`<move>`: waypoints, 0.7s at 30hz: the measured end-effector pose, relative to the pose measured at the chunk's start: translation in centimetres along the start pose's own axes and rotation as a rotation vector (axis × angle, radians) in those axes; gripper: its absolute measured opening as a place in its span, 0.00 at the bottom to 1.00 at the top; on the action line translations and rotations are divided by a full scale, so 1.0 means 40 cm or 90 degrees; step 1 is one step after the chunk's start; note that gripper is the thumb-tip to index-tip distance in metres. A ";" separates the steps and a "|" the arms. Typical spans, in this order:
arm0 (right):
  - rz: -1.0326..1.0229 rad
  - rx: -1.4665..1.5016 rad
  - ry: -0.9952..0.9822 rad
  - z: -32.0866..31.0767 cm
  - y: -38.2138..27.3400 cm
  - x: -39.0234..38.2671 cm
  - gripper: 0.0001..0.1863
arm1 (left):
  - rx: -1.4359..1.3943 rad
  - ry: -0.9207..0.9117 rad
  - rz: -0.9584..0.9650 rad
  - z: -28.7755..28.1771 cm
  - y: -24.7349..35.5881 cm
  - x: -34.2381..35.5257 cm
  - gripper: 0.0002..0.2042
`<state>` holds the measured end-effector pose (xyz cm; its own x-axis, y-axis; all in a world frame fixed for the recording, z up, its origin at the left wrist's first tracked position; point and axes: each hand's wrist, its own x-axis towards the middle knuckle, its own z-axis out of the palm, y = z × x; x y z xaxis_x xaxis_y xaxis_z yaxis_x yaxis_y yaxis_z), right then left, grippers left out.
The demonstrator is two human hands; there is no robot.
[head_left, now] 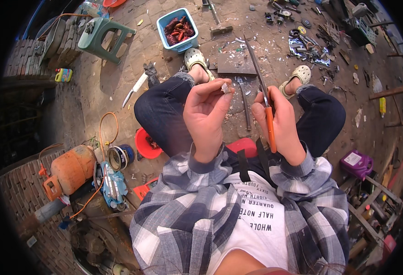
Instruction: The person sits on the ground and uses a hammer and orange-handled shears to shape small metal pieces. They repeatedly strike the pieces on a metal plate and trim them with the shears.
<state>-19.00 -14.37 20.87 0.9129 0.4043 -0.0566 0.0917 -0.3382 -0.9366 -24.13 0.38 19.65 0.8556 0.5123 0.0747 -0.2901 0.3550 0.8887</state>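
Note:
My left hand (pixel 207 117) is raised in front of me, thumb and fingers pinching a small pale, greyish piece (pixel 226 88) whose kind I cannot make out. Beside it, my right hand (pixel 280 120) is wrapped around a long, narrow, dark-bladed tool with an orange handle (pixel 270 126). Its blade points up and away, tapering toward the far end, and stays apart from the piece. Below the hands on the ground are a dark flat plate (pixel 238 63) and a dark bar (pixel 245 103), with pale fragments scattered around.
Ahead stand a blue tub (pixel 177 47) of reddish-brown pieces and a hammer (pixel 220 30). A green stool (pixel 104 39) and a knife (pixel 135 89) are left. Nearer are a red bowl (pixel 147 145) and orange gas cylinder (pixel 73 169). Metal tools (pixel 309 48) and a purple jug (pixel 356 164) lie right.

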 end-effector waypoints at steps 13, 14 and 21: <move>-0.223 -0.195 0.047 0.011 -0.021 -0.005 0.30 | -0.016 0.006 0.026 0.000 -0.001 -0.001 0.14; -0.217 -0.197 0.047 0.012 -0.021 -0.005 0.30 | -0.014 0.005 0.028 -0.003 -0.005 -0.002 0.14; -0.186 -0.201 0.042 0.012 -0.023 -0.008 0.31 | -0.016 0.003 0.031 -0.005 -0.005 -0.005 0.13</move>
<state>-19.56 -13.77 21.60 0.8531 0.4697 0.2273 0.4581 -0.4656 -0.7572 -24.32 0.37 19.37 0.8381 0.5333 0.1152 -0.3423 0.3496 0.8721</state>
